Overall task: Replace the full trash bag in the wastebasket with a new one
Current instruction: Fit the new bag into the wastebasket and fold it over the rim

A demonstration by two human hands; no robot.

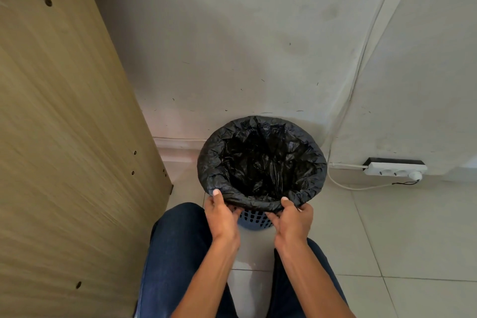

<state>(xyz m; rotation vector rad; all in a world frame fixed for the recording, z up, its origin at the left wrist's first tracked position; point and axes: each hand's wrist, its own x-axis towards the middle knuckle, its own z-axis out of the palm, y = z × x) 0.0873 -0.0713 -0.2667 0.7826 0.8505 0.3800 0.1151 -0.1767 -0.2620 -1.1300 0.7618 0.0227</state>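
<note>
At frame centre I am seeing one wastebasket (254, 219), one black trash bag (260, 160); my left hand (222, 217) and right hand (293, 219) are each pinching its folded-over edge.

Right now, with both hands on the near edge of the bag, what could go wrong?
The left hand and right hand each pinch the black bag folded over the blue wastebasket. A hard tug could tear the thin plastic or tip the basket. It might also slide toward the power strip and its cable on the floor.
</note>
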